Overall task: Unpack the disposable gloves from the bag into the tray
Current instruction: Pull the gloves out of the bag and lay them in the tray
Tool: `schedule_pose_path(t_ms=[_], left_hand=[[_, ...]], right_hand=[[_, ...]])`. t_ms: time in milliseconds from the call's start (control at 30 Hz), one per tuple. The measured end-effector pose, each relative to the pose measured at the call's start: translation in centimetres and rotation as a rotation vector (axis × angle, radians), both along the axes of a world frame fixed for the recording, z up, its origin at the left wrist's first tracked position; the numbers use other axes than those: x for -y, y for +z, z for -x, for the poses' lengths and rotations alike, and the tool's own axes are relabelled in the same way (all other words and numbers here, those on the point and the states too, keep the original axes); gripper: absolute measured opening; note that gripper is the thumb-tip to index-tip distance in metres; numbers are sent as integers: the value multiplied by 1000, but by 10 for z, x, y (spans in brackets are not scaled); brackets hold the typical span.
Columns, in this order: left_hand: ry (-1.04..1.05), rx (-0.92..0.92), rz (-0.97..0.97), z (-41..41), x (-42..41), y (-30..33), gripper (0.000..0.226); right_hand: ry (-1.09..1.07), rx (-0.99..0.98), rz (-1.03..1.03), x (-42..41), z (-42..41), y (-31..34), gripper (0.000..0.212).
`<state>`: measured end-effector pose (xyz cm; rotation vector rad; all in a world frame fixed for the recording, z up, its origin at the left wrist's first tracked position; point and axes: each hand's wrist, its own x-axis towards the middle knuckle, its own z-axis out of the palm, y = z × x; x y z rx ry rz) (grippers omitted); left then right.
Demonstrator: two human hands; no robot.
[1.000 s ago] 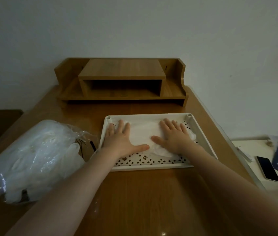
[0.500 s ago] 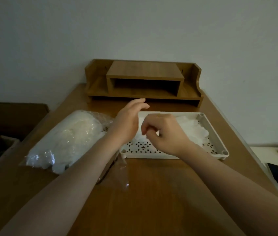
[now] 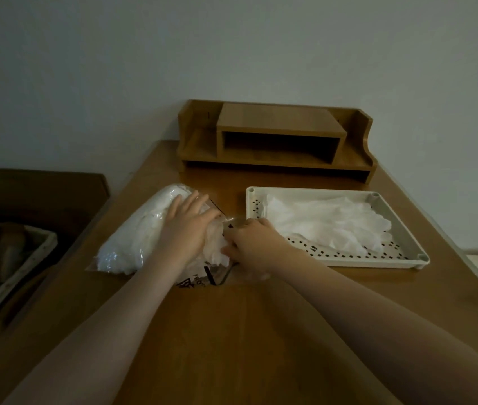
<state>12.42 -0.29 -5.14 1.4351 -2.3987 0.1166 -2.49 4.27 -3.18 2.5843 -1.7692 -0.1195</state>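
A clear plastic bag (image 3: 132, 238) stuffed with white disposable gloves lies on the wooden desk, left of centre. My left hand (image 3: 186, 226) rests flat on top of the bag near its open mouth. My right hand (image 3: 250, 247) pinches a white glove (image 3: 215, 248) that sticks out of the bag's mouth. To the right stands a white perforated tray (image 3: 407, 238) with several thin white gloves (image 3: 328, 223) spread inside it.
A wooden desk organiser (image 3: 275, 138) stands at the back against the wall. Left of the desk, lower down, is a fabric basket (image 3: 6, 264) with things in it. The desk's right edge runs close behind the tray.
Both hands left the tray, where they pressed the gloves flat, and moved left to the bag. The right hand now pinches a glove at the bag's mouth. The view swung left.
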Motion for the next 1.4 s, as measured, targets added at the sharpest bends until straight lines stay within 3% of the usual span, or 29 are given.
schedule_pose_path(t_ms=[100,233,367,500,633,733,867,967,1100,1200,1300,1400], left_hand=[[42,9,18,-6,12,0,54],[50,-12,-8,-5,25,-2,51],[22,-212,-59,2,30,-4,47],[-6,-367,-125,4,28,-2,41],[35,-337,-178,7,29,2,38],[122,-282,-233,15,30,7,36],[168,-149,-220,20,24,8,42],[184,-156,-171,24,18,13,50],[-219,-358,56,43,0,33,58],[-482,-694,-118,68,-24,59,38],[-560,-839,-372,99,-39,85,45],[-472,-965,-394,120,-38,94,43]], right_hand=[[-83,34,-50,12,-14,-2,44],[-326,323,-46,32,-28,-8,50],[-467,488,-25,42,-36,-12,25],[-475,969,-14,35,-23,-3,24],[-498,1458,-10,18,11,14,25],[-496,1651,-10,12,31,22,29],[-568,2136,-117,4,50,39,17],[-575,2445,-172,2,67,48,10],[-406,2670,-316,0,87,53,19],[-241,2666,-378,-1,95,57,21],[-150,2365,-264,1,103,61,25],[-72,2057,-174,2,115,65,23]])
